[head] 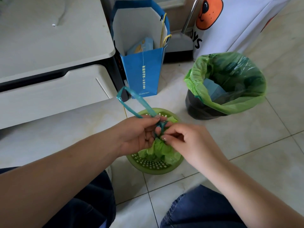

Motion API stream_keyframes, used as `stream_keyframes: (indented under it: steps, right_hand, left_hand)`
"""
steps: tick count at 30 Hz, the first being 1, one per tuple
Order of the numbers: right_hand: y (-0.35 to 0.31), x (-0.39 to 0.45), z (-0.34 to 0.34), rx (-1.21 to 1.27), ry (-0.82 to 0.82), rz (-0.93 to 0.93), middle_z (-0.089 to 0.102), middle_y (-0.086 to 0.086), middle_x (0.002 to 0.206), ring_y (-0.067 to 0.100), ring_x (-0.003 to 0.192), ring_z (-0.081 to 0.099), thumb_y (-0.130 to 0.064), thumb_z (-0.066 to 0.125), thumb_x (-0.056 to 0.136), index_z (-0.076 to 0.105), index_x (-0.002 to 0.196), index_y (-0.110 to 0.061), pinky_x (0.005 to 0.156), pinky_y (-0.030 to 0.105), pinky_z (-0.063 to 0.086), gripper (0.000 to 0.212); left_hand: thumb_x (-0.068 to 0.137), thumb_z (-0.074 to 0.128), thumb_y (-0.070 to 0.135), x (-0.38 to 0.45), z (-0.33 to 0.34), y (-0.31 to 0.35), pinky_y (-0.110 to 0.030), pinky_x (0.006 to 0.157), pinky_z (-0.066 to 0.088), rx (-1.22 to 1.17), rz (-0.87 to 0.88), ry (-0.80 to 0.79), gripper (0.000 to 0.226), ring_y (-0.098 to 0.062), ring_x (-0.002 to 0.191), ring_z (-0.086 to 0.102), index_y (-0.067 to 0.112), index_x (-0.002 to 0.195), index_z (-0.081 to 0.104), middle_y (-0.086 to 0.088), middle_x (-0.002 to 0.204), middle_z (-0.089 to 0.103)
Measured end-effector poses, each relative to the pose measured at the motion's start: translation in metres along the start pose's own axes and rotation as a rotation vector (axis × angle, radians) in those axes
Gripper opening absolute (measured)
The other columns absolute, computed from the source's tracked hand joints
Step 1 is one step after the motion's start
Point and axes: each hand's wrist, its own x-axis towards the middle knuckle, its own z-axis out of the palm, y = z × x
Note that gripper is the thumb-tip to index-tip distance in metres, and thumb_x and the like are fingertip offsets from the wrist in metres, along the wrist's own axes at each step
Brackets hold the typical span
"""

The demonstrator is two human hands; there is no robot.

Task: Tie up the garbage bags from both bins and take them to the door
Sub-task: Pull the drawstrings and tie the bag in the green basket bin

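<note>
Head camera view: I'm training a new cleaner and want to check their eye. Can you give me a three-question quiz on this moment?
1. True or false: the green liner in the dark round bin is already tied shut.
2. Which hand pinches the teal drawstring loop that sticks up: A left hand, B right hand?
3. What stands between the white cabinet and the dark bin?

Key: 1 false, it gapes open. 2 A. 3 A tall blue paper gift bag.

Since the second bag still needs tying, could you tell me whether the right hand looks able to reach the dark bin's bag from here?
Probably yes, once freed: the right hand is busy on the teal drawstring, but bare floor separates it from the dark bin's bag.
</note>
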Motion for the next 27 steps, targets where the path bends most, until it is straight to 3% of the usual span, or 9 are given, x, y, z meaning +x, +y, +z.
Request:
stream_keyframes:
  steps: [3,7,11,14,16,20,22,24,27]
  right_hand:
    - [0.008,0.0,0.004,-0.131,-0.004,-0.046,0.065,-0.01,0.072,0.005,0.06,0.056,-0.026,0.065,0.081,0.073,0.088,-0.02,0.058,0.023,0.046,0.013]
    - [0.019,0.007,-0.005,-0.031,0.076,0.107,0.056,-0.015,0.076,-0.002,0.062,0.052,-0.016,0.06,0.084,0.06,0.091,-0.029,0.057,0.011,0.04,0.014]
    - [0.023,0.018,-0.001,0.27,-0.072,0.14,0.061,-0.017,0.095,0.006,0.089,0.061,-0.012,0.051,0.086,0.055,0.099,-0.048,0.084,0.038,0.052,0.039]
    - [0.025,0.019,0.002,0.108,-0.206,0.166,0.067,-0.012,0.094,0.01,0.089,0.064,-0.025,0.044,0.092,0.06,0.108,-0.04,0.082,0.036,0.053,0.026]
    - [0.03,0.018,0.0,0.018,-0.241,0.196,0.069,-0.006,0.088,0.01,0.08,0.063,-0.03,0.044,0.094,0.063,0.103,-0.032,0.075,0.036,0.053,0.022]
    - [0.033,0.013,-0.005,0.042,-0.237,0.2,0.067,-0.004,0.072,0.014,0.07,0.062,-0.029,0.05,0.091,0.069,0.095,-0.029,0.062,0.037,0.047,0.019]
    - [0.032,0.014,-0.001,0.138,-0.229,0.242,0.069,-0.004,0.075,0.015,0.074,0.065,-0.028,0.051,0.091,0.071,0.092,-0.032,0.069,0.037,0.051,0.021]
    - [0.028,0.017,0.0,0.414,-0.205,0.378,0.071,0.013,0.084,0.03,0.08,0.065,-0.03,0.055,0.088,0.074,0.082,-0.034,0.079,0.044,0.051,0.02]
    - [0.022,0.022,-0.001,0.71,-0.241,0.512,0.065,0.022,0.082,0.026,0.078,0.055,-0.04,0.064,0.076,0.075,0.086,-0.027,0.075,0.039,0.042,0.019]
  left_hand:
    - [0.09,0.054,0.021,0.0,0.002,0.0,-0.015,0.054,0.04,0.083,0.074,0.035,0.013,-0.001,0.061,0.066,0.016,0.092,0.066,0.004,0.073,0.074]
    - [0.088,0.059,0.02,-0.003,0.004,0.004,-0.011,0.063,0.045,0.704,0.433,0.142,0.013,0.002,0.072,0.068,0.016,0.089,0.071,0.007,0.077,0.074]
    - [0.087,0.057,0.019,-0.01,0.003,0.002,-0.013,0.069,0.038,1.442,0.803,-0.029,0.018,-0.001,0.08,0.052,0.021,0.097,0.071,0.013,0.082,0.065]
    - [0.085,0.053,0.023,-0.012,0.002,0.002,-0.016,0.076,0.041,1.568,0.856,-0.156,0.026,-0.006,0.09,0.057,0.021,0.103,0.07,0.004,0.1,0.069]
    - [0.085,0.053,0.025,-0.013,-0.004,0.004,-0.013,0.075,0.039,1.649,0.934,-0.121,0.026,-0.012,0.091,0.062,0.021,0.103,0.071,0.003,0.105,0.069]
    - [0.087,0.042,0.03,-0.007,-0.018,0.003,-0.031,0.081,0.047,1.837,1.053,-0.045,0.034,-0.022,0.092,0.068,0.021,0.102,0.071,-0.003,0.114,0.068]
    - [0.086,0.041,0.03,-0.005,-0.02,0.0,-0.036,0.087,0.045,1.843,1.077,-0.038,0.035,-0.024,0.103,0.066,0.021,0.104,0.07,-0.006,0.123,0.064]
    - [0.085,0.043,0.03,-0.003,-0.021,-0.002,-0.038,0.092,0.041,1.833,1.094,-0.039,0.035,-0.027,0.11,0.062,0.022,0.105,0.07,-0.008,0.129,0.06]
    - [0.083,0.053,0.026,0.0,-0.021,-0.004,-0.035,0.101,0.037,1.812,1.151,-0.06,0.027,-0.028,0.12,0.054,0.022,0.103,0.07,-0.012,0.133,0.056]
